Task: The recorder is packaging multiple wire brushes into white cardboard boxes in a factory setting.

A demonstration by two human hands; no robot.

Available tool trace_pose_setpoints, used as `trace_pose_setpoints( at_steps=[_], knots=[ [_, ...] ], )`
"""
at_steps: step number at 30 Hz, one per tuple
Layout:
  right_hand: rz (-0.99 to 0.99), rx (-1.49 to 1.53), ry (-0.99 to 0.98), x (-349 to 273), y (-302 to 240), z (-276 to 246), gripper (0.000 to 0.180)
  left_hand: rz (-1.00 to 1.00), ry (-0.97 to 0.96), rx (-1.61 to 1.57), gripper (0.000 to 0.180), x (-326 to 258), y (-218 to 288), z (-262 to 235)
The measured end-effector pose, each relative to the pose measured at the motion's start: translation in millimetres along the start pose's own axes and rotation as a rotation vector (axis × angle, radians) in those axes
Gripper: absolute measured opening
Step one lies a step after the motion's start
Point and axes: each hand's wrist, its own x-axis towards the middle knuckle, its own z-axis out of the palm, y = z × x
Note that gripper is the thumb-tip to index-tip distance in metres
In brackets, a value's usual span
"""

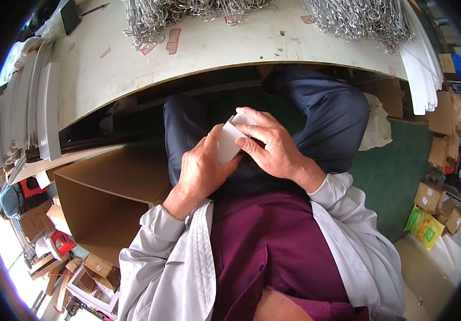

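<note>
Over my lap I hold a small white cardboard box (pixel 229 143) in both hands, tilted with its far end up. My left hand (pixel 201 167) wraps round its near left side, thumb along the edge. At the far end a flap stands up, and my right hand (pixel 273 143) has its fingers and thumb pressed on that end. Whether anything lies inside the box cannot be seen.
Ahead is a white worktable (pixel 209 45) with heaps of shiny metal wire hooks (pixel 358 24). White flat cartons (pixel 423 69) are stacked at its right end, more (pixel 48 112) at its left. An open brown carton (pixel 110 200) stands left of my legs.
</note>
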Motion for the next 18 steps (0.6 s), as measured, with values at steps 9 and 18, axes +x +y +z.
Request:
trace_pose_setpoints(
  at_steps=[9, 18],
  knots=[
    [0.327, 0.492, -0.071, -7, 0, -6, 0.025, 0.030, 0.047, -0.140, 0.089, 5, 1, 4],
    [0.434, 0.605, -0.021, -11, -6, 3, 0.023, -0.011, 0.073, -0.169, 0.071, 13, 14, 10]
  ],
)
